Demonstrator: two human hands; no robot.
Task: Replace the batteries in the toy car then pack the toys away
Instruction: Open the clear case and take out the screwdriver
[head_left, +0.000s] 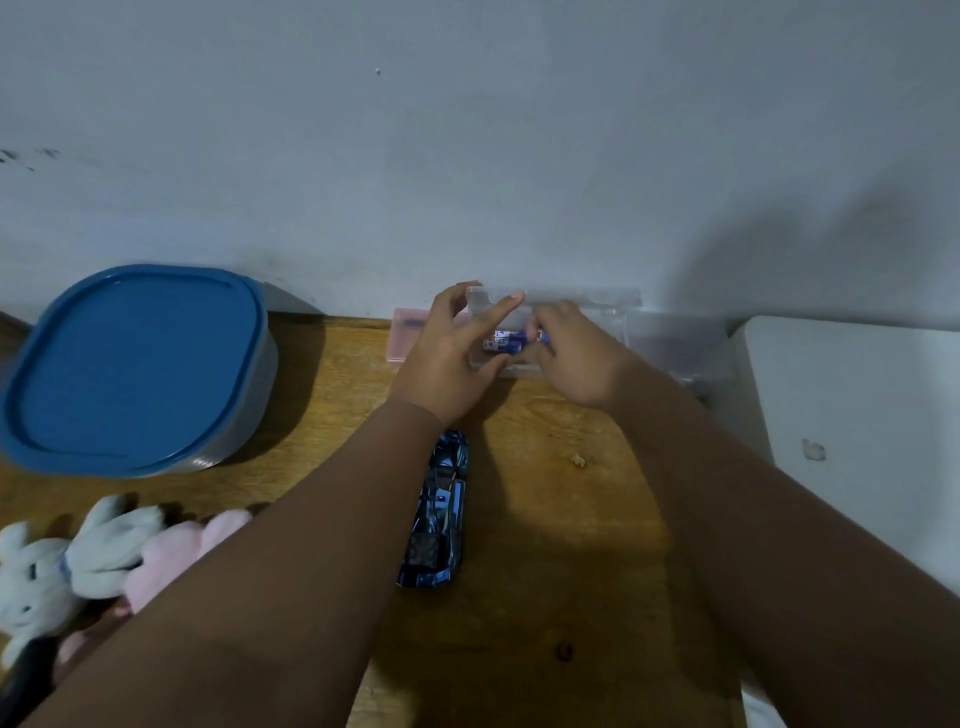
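Observation:
A blue-and-black toy car (439, 512) lies on the wooden table (561, 545) between my forearms, lengthwise toward the wall. At the back, against the wall, stands a clear plastic case (576, 301) with its lid up. Blue-and-white batteries (503, 343) lie inside it. My left hand (449, 358) steadies the case's left end, thumb under its front edge and index finger stretched over the lid. My right hand (574, 358) reaches into the case and pinches the end of one battery.
A big container with a blue lid (137, 364) sits at the left. White and pink plush rabbits (98, 561) lie at the front left. A pink box (408, 332) stands behind my left hand. A white surface (857, 415) borders the table's right side.

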